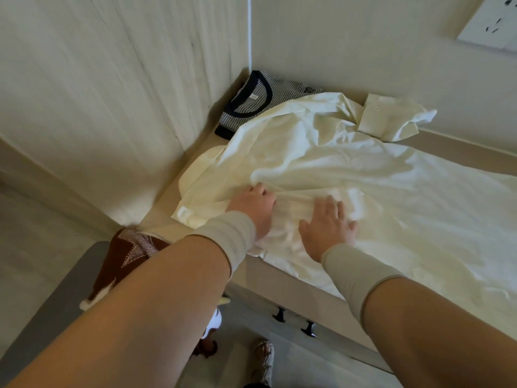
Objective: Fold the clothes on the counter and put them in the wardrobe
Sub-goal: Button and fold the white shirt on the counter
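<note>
A cream long-sleeved shirt (349,163) lies spread and wrinkled over the beige counter (461,152), its cuff (389,119) turned up near the back wall. My left hand (256,204) pinches a fold of the shirt's fabric near its left side. Just to the right, my right hand (327,228) rests flat on the shirt with its fingers spread. A folded striped T-shirt with a dark navy collar (251,105) sits in the counter's back left corner, partly under the cream shirt.
Pale panelled walls close the counter at the left and back. Drawers with dark knobs (293,322) are under the counter's front edge. A brown patterned cloth (123,261) lies on a grey seat at lower left. A wall socket plate (492,23) is at top right.
</note>
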### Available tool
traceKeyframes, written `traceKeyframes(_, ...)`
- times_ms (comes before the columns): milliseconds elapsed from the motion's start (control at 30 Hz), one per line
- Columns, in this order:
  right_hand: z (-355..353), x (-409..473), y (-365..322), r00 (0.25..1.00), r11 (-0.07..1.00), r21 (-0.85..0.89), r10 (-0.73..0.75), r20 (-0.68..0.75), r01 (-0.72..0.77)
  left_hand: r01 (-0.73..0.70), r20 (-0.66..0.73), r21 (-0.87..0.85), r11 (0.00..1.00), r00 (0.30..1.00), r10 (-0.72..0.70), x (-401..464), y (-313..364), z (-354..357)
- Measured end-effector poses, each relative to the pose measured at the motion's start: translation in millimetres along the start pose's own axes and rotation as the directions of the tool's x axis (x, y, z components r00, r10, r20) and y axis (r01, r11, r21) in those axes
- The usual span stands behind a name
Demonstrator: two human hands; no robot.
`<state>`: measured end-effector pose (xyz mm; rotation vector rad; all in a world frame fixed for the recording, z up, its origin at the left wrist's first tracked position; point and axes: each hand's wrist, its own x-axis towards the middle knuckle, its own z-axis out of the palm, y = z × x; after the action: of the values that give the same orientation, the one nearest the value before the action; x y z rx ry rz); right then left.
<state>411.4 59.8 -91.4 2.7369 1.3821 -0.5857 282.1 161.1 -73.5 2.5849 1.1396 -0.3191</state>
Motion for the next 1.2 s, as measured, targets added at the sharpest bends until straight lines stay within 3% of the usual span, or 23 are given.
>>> traceKeyframes(67, 0, 4, 5, 0.997, 0.999, 0.032, -0.044, 0.065, 0.042, -0.097, 0.051, -0.028, 0.995, 0.994, 0.099, 7, 21, 1)
traceKeyframes(133, -5, 15, 23, 0.992, 0.996, 0.033, 0.080, 0.098, -0.084, -0.102, 0.200, 0.057, 0.993, 0.976, 0.089, 15, 35, 5)
traceKeyframes(233, -19, 26, 52, 0.964, 0.963, 0.038, 0.264, 0.036, -0.265, -0.073, 0.109, 0.126, 0.989, 0.992, 0.059, 32, 53, -4)
traceKeyframes(300, -17, 24, 59, 0.990, 0.988, 0.062, 0.138, 0.029, -0.139, -0.135, 0.041, 0.044, 0.990, 0.990, 0.133, 41, 73, -1)
traceKeyframes(367, -10, 18, 68, 0.997, 0.997, 0.062, 0.046, 0.065, -0.050, -0.192, 0.184, 0.009, 0.981, 0.965, 0.187, 44, 91, 11)
traceKeyframes(433, -9, 15, 90, 0.984, 0.984, 0.043, 0.174, 0.036, -0.175, -0.164, 0.341, 0.092, 0.982, 0.932, 0.123, 47, 101, 18)
traceKeyframes(500, -13, 7, 112, 0.954, 0.955, 0.040, 0.297, -0.048, -0.295, -0.126, 0.356, 0.133, 0.983, 0.932, 0.071, 55, 113, 12)
traceKeyframes(600, -17, -14, 129, 0.972, 0.985, 0.069, 0.167, -0.163, -0.158, -0.256, 0.268, 0.121, 0.959, 0.939, 0.217, 60, 152, 17)
traceKeyframes(667, -13, -27, 142, 0.982, 0.989, 0.108, 0.113, -0.152, -0.097, -0.326, 0.334, 0.140, 0.935, 0.904, 0.265, 54, 178, 33)
traceKeyframes(833, 5, -61, 216, 0.952, 0.949, 0.082, 0.307, 0.001, -0.306, -0.270, 0.431, 0.185, 0.945, 0.887, 0.169, 48, 209, 41)
traceKeyframes(1000, 0, -84, 251, 0.929, 0.935, 0.067, 0.354, -0.106, -0.349, -0.251, 0.478, 0.241, 0.937, 0.871, 0.110, 40, 246, 52)
traceKeyframes(1200, 5, -105, 298, 0.888, 0.871, 0.184, 0.459, 0.022, -0.455, -0.236, 0.475, 0.272, 0.933, 0.876, 0.083, 24, 279, 59)
